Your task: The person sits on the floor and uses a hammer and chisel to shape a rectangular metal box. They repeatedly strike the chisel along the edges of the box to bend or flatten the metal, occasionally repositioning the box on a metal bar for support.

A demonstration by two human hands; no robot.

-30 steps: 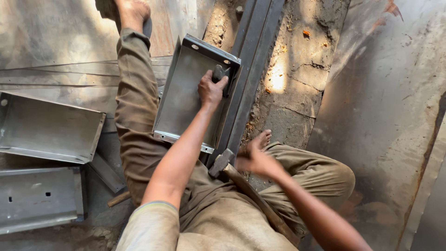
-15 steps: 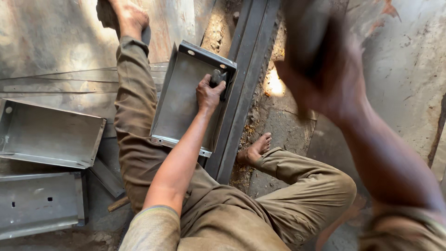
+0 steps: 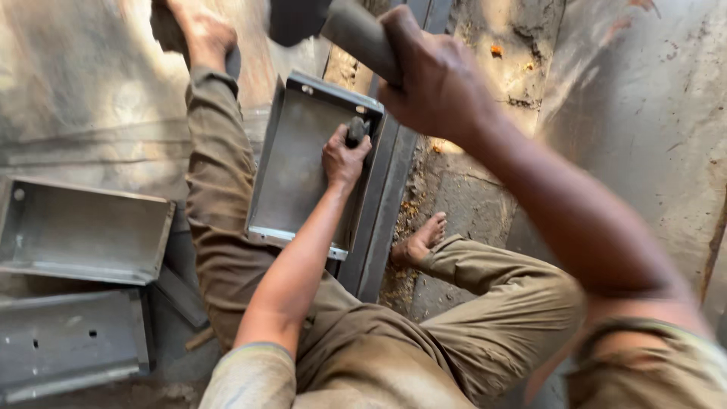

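My left hand (image 3: pixel 344 157) is shut on a short dark punch (image 3: pixel 355 130) held upright against the right edge of a shallow grey metal tray (image 3: pixel 291 163). The tray rests across my left leg and against a long steel bar (image 3: pixel 382 204). My right hand (image 3: pixel 435 72) is raised close to the camera and grips the handle of a hammer (image 3: pixel 356 32), whose dark head (image 3: pixel 297 17) sits above the tray's top edge.
Two more grey metal trays lie at the left, one upper (image 3: pixel 83 231) and one lower (image 3: pixel 68 341) with small holes. My bare feet (image 3: pixel 418 241) rest on the dusty concrete floor. A large metal sheet (image 3: pixel 651 113) lies at the right.
My right hand rose from near my right foot up to the camera and now swings the hammer forward over the tray. My left hand stayed on the punch.
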